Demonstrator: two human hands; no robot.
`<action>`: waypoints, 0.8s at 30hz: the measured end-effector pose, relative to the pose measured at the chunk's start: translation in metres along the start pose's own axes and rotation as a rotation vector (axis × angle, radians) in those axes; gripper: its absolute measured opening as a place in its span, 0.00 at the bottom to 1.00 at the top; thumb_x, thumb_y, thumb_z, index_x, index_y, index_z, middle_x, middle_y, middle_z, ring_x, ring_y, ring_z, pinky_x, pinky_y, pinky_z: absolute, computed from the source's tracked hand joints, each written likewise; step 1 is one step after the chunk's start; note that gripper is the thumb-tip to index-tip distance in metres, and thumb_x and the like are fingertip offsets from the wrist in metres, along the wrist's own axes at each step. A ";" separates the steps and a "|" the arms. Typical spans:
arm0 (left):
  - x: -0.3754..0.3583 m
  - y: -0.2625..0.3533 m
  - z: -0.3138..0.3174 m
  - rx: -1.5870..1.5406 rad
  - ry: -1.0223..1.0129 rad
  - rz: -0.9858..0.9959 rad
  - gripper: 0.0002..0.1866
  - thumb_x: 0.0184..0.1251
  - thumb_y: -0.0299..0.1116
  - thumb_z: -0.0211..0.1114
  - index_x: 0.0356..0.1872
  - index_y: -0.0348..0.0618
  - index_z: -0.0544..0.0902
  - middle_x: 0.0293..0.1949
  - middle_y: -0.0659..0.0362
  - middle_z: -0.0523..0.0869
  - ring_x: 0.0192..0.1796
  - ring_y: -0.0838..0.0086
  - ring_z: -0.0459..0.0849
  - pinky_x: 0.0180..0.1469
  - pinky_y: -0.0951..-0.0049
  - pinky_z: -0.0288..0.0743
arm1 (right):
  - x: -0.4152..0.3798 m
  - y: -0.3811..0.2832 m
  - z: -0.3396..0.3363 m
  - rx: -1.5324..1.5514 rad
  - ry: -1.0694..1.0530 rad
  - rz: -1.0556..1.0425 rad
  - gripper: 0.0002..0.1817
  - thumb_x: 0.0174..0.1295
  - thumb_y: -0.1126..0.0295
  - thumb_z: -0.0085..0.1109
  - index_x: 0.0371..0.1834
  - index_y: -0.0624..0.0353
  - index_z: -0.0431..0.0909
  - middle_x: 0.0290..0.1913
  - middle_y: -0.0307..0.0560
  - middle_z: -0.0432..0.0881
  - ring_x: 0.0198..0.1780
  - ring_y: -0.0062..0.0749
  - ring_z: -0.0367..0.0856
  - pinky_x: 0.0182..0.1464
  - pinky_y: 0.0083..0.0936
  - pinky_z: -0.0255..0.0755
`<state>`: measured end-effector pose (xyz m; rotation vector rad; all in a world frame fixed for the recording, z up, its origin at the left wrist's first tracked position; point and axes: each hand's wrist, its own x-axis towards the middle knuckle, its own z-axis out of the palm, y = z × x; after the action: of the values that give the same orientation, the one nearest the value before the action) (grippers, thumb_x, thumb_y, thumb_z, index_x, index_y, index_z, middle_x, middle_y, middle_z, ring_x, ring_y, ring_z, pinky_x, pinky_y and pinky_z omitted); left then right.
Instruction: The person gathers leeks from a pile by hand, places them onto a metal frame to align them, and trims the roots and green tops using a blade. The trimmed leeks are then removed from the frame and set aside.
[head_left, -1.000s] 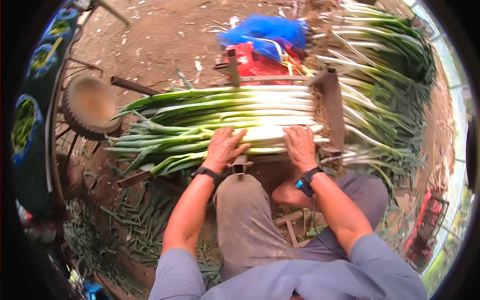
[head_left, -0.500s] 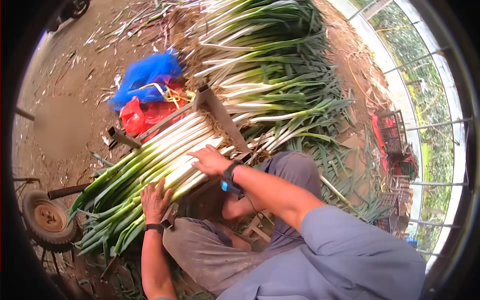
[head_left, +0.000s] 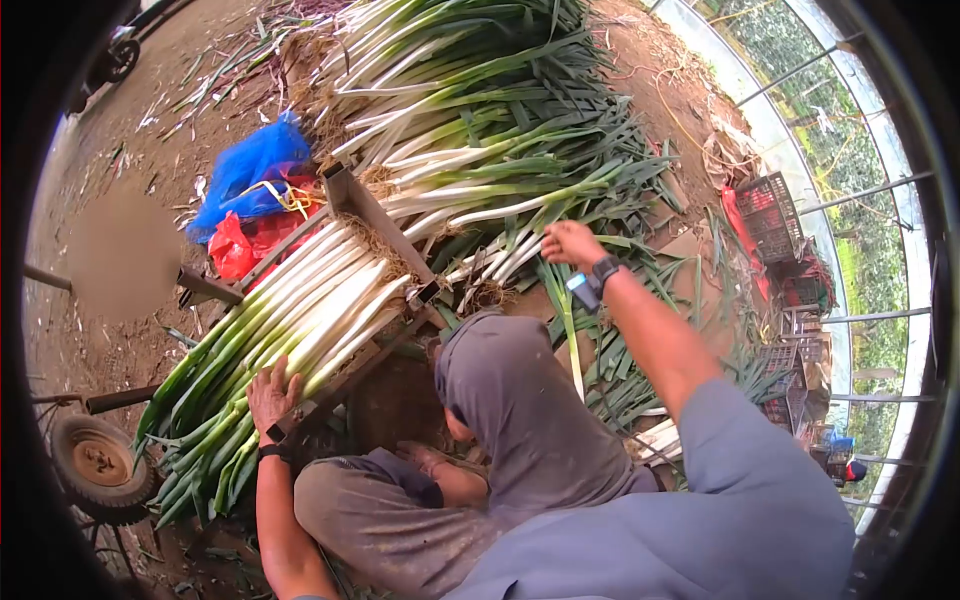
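Note:
My left hand lies open, fingers spread, on a bundle of long green onions where the white stalks turn green. The bundle rests in a metal frame, its roots toward the upright bar. Away to the right, my right hand is closed with curled fingers, above the near edge of a large pile of green onions. A pale green stalk runs down just below that hand; whether the fingers hold it or anything else cannot be made out.
Blue netting and a red plastic bag lie behind the frame. A small wheel stands at the left. Plastic crates line the right side by the greenhouse wall. Loose leaves litter the ground near my bent knee.
My right hand has left the bundle and moved right to the edge of the pile, its fingers now curled. My left hand stays on the bundle. The view has shifted to the right.

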<state>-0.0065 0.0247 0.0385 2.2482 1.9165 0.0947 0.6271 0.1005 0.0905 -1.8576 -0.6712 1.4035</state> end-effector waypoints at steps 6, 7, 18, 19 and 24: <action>-0.002 -0.001 -0.006 -0.003 -0.041 0.013 0.27 0.70 0.51 0.63 0.68 0.57 0.76 0.53 0.51 0.80 0.56 0.53 0.78 0.59 0.53 0.67 | 0.060 0.165 0.024 0.303 0.250 0.189 0.20 0.72 0.66 0.58 0.64 0.59 0.71 0.38 0.46 0.82 0.34 0.33 0.84 0.36 0.32 0.82; -0.003 0.001 -0.007 -0.010 -0.014 0.026 0.27 0.70 0.51 0.63 0.68 0.57 0.76 0.53 0.52 0.80 0.56 0.53 0.78 0.59 0.53 0.67 | 0.093 0.198 0.025 0.294 0.245 0.201 0.20 0.72 0.66 0.58 0.64 0.59 0.71 0.38 0.46 0.82 0.34 0.33 0.84 0.36 0.32 0.82; -0.002 0.009 -0.018 -0.020 -0.037 0.009 0.26 0.69 0.48 0.63 0.66 0.53 0.77 0.53 0.51 0.80 0.56 0.51 0.77 0.61 0.52 0.66 | 0.144 0.141 0.083 0.187 0.557 0.321 0.46 0.52 0.58 0.77 0.67 0.80 0.65 0.57 0.63 0.78 0.55 0.47 0.80 0.59 0.42 0.75; -0.001 0.010 -0.018 -0.026 -0.046 0.006 0.26 0.69 0.47 0.63 0.66 0.53 0.77 0.53 0.51 0.80 0.56 0.51 0.76 0.62 0.52 0.66 | 0.146 0.144 0.087 0.188 0.732 0.278 0.47 0.48 0.61 0.79 0.67 0.78 0.67 0.60 0.63 0.78 0.55 0.46 0.81 0.54 0.44 0.77; -0.002 0.010 -0.017 0.015 -0.038 0.004 0.27 0.68 0.47 0.64 0.66 0.53 0.77 0.53 0.50 0.79 0.56 0.51 0.76 0.62 0.52 0.66 | 0.167 0.144 0.084 0.334 0.607 0.403 0.48 0.46 0.59 0.81 0.66 0.76 0.69 0.62 0.62 0.78 0.57 0.47 0.81 0.57 0.41 0.76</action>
<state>-0.0003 0.0234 0.0569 2.2467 1.8998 0.0373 0.5913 0.1566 -0.1361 -2.0512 0.2364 1.0025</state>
